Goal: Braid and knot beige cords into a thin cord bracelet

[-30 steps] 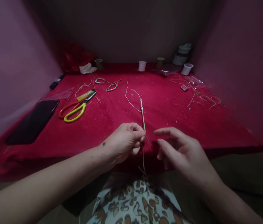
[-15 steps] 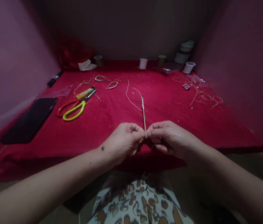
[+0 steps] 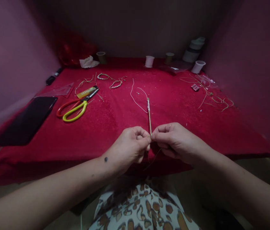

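A thin pale cord point(image 3: 149, 121) runs straight up the red cloth from my fingertips, its far part thicker, whitish and braided. My left hand point(image 3: 135, 145) pinches the cord's near end from the left, thumb against forefinger. Opposite it, my right hand point(image 3: 173, 140) pinches at the same spot, its fingertips almost touching the left ones. Loose thin strands hang below both hands past the table edge. A fine white thread point(image 3: 135, 100) curves out to the left from the braided part.
Scissors point(image 3: 75, 111) with red and yellow handles lie left, beside a dark phone-like slab point(image 3: 27, 121). Two braided bracelets point(image 3: 116, 83) rest farther back. Thread spools point(image 3: 149, 61), a bottle point(image 3: 193, 51) and a white cup point(image 3: 198, 67) stand along the back. Tangled cord point(image 3: 218, 99) lies right.
The view has shifted slightly. Both hands still pinch the cord's near end, with the left fingertips drawn slightly away from the right, and the loose strands below have swung.
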Demonstrator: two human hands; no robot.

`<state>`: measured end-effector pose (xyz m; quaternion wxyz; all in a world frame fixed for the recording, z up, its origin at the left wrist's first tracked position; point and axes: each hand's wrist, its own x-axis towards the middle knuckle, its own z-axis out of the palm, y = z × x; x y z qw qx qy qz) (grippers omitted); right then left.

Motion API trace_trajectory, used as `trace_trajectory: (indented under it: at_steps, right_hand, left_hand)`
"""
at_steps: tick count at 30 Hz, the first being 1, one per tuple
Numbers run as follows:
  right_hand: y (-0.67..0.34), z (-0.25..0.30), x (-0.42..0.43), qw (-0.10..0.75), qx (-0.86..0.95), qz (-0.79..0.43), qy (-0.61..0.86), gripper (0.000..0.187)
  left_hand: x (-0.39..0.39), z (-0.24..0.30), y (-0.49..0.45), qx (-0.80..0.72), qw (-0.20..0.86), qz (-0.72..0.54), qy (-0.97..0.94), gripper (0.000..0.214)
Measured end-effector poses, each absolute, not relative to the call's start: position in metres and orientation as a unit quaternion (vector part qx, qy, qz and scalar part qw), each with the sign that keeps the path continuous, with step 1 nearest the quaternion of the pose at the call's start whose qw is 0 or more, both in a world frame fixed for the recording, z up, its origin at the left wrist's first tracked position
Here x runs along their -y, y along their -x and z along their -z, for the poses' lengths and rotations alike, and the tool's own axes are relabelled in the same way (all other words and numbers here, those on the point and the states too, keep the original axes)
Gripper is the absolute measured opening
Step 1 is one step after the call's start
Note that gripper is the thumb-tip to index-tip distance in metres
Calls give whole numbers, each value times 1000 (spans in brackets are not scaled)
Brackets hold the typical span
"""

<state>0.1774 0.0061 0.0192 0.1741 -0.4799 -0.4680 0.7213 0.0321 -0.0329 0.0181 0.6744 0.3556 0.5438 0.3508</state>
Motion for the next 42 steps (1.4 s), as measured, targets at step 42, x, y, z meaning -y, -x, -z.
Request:
trace_trajectory:
  at_steps: [42]
  right_hand:
    - [-177, -24, -9, 175, 445, -741, 472, 14]
  left_hand:
    - [30, -20, -21, -566, 582, -311, -493, 3]
